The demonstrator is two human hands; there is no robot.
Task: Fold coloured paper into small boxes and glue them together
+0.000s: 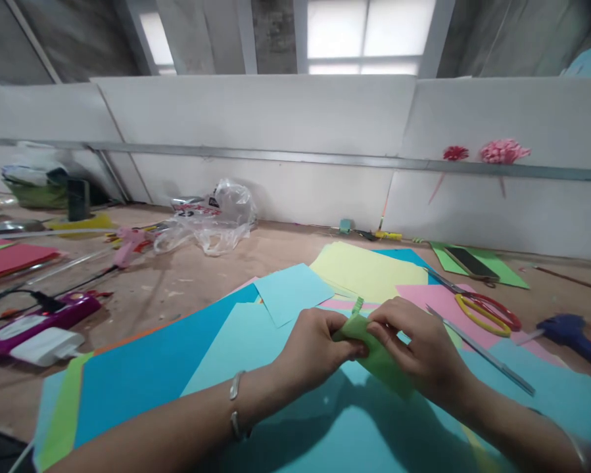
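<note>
Between my two hands, above the light blue paper (pixel 319 433), is a piece of green paper (pixel 381 361) with a narrow folded strip sticking up at its top. My left hand (pixel 319 341) pinches its left side between thumb and fingers. On the upper right edge, my right hand (pixel 418 348) grips the same paper with thumb and forefinger. The paper's lower part hangs down, partly behind my right hand. Just right of my right hand lie a slim grey pen-like tool (pixel 492 355) and scissors (pixel 487 309) with red and yellow handles.
Coloured sheets (pixel 167 361) spread under my arms. A blue glue gun (pixel 571 335) lies at right, a phone (pixel 471 263) behind it on green paper. At left are a purple power strip (pixel 43 322) and a pink glue gun (pixel 127 246). A plastic bag (pixel 221 217) rests near the wall.
</note>
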